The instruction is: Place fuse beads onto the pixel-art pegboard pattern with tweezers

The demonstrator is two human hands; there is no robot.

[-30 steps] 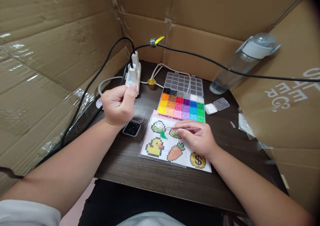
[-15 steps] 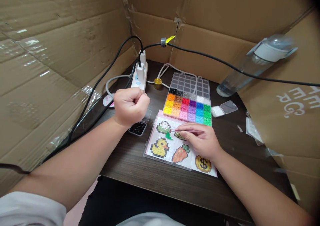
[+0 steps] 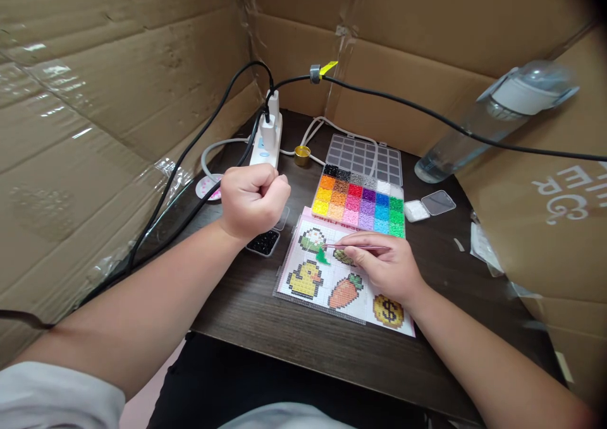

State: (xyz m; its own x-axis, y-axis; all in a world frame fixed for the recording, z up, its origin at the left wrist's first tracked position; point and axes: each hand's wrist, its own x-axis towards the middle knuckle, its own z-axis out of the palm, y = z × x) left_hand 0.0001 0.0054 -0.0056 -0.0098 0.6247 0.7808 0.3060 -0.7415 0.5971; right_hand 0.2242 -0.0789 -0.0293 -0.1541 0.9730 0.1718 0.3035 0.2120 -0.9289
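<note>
Tweezers pinched in right hand, tips indistinct, left hand clenched, partly hiding clear lid

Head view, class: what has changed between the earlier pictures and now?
The left hand, a closed fist, has shifted right, now hiding more of the lid of the small box of black beads. The whole scene has slid right in the picture. Nothing was visibly grasped or released; the right hand still holds the tweezers by the green beads.
</note>
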